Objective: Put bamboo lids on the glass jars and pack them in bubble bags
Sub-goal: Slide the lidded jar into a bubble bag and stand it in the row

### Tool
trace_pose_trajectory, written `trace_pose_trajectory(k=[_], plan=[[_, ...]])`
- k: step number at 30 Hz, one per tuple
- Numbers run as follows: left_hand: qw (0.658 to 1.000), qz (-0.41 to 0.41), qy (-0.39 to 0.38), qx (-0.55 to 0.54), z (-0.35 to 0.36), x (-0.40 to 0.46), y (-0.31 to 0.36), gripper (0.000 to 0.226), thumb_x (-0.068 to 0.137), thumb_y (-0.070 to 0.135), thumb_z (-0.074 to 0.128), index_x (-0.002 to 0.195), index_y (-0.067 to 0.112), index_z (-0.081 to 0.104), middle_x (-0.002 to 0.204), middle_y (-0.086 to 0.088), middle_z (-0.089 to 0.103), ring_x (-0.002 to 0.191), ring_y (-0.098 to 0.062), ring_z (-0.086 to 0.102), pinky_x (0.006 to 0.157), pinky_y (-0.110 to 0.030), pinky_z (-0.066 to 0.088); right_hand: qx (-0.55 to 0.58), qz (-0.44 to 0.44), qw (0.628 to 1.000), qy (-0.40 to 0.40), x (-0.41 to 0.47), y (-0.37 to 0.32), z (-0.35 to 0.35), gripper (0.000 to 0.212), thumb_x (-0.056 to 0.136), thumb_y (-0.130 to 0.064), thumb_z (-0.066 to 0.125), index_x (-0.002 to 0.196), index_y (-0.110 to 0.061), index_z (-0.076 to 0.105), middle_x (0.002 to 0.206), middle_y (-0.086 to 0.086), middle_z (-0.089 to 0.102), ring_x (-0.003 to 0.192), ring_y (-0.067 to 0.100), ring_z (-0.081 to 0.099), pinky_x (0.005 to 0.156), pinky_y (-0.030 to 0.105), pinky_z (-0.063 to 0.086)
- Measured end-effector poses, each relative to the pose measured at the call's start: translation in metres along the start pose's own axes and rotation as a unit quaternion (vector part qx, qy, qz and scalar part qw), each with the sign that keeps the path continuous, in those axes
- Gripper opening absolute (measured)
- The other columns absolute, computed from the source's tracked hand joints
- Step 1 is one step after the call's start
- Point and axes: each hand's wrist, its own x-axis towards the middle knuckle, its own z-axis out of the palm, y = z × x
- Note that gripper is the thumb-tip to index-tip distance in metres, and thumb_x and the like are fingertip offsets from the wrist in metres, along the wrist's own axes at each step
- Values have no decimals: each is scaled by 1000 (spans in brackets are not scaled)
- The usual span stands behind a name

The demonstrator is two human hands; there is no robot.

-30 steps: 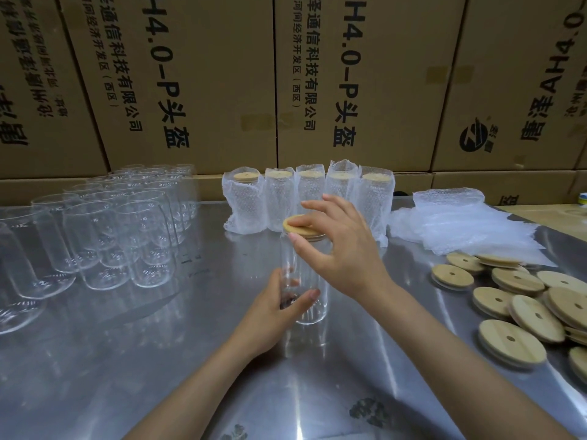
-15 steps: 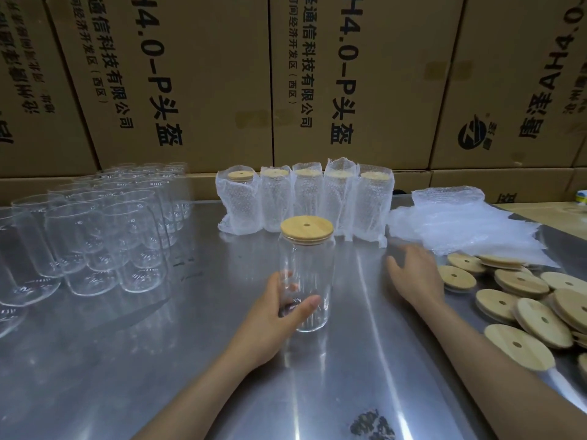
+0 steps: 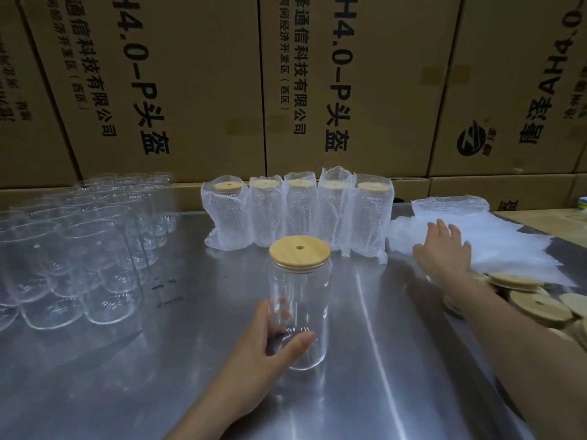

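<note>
Jar (image 3: 298, 312) upright mid-table, lid (image 3: 300, 253) already seated. Gripped low around the base by the left hand (image 3: 270, 347). Right hand (image 3: 443, 252) flat, fingers spread, resting on the bag pile (image 3: 495, 239), nothing pinched yet. So, bagging step. Next up: peel off just 1 bag, open its mouth, slide jar in. 5 wrapped jars (image 3: 298, 214) lined up behind, bare glasses (image 3: 82, 252) left, spare lids (image 3: 536, 308) right.
</note>
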Motion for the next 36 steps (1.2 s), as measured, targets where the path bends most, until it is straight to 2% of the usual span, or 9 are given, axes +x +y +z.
trace_pose_trajectory(k=[4, 10, 13, 15, 19, 27, 31, 33, 36], plan=[[1000, -3, 5, -2, 0, 2, -3, 52, 71, 64, 68, 112, 42, 45, 112, 24, 62, 100, 16, 58, 77, 0, 41, -21, -7, 1000, -18, 20, 11, 4, 61, 100, -27, 38, 153, -18, 9, 162, 3, 8, 149, 25, -2, 117, 52, 4], [1000, 3, 6, 23, -2, 2, -3, 65, 56, 74, 64, 112, 50, 41, 110, 37, 58, 102, 13, 59, 79, -3, 43, -84, 8, 995, -45, 22, 17, 6, 57, 99, -39, 38, 149, -18, 18, 146, 10, 41, 137, 32, 28, 109, 49, 22], [1000, -2, 9, 29, -2, 2, -5, 64, 58, 72, 63, 114, 49, 41, 114, 25, 61, 102, 13, 58, 80, -4, 43, -122, 13, 992, -24, 19, 15, 3, 33, 99, -38, 37, 121, -16, 46, 128, 9, 54, 121, 28, 41, 98, 42, 30], [1000, -3, 8, 23, -2, 2, -6, 62, 61, 67, 65, 115, 48, 41, 117, 22, 61, 102, 15, 58, 78, -1, 41, -175, 10, 984, -35, 14, 15, 1, 20, 98, -36, 39, 98, -19, 50, 116, 6, 58, 108, 24, 45, 91, 38, 31], [1000, 1, 9, 19, -1, 2, -7, 60, 63, 63, 67, 115, 45, 43, 116, 18, 62, 99, 14, 60, 77, -1, 41, -220, -9, 975, -11, 8, 9, -3, 8, 94, -24, 46, 91, -20, 53, 102, 2, 54, 95, 20, 44, 79, 31, 30], [1000, 4, 8, 23, -2, 2, -5, 66, 59, 73, 65, 114, 45, 42, 116, 18, 61, 98, 13, 59, 75, -1, 41, 9, -28, 996, 87, -20, -11, -7, 37, 92, -42, 60, 98, -6, 58, 106, 15, 58, 104, 34, 50, 74, 38, 39], [1000, 4, 2, 23, -2, 2, -5, 56, 68, 70, 66, 112, 44, 42, 118, 14, 60, 98, 12, 60, 77, -3, 43, 120, 0, 992, 27, -35, -17, -11, 45, 92, -47, 58, 79, -5, 46, 86, 15, 55, 77, 32, 53, 57, 31, 34], [1000, 6, 0, 18, -2, 1, -4, 58, 64, 69, 64, 112, 43, 42, 120, 13, 59, 98, 13, 60, 76, -3, 43, 183, 21, 983, 20, -45, -20, -16, 41, 98, -42, 47, 82, -4, 45, 84, 13, 51, 70, 29, 47, 57, 33, 32], [1000, 7, -1, 21, -2, 0, -2, 63, 58, 70, 62, 112, 45, 42, 120, 16, 59, 97, 14, 60, 74, -1, 43, 295, 34, 947, 125, -65, -26, -29, 21, 98, -26, 41, 90, -6, 43, 90, 12, 48, 74, 26, 44, 62, 33, 30]])
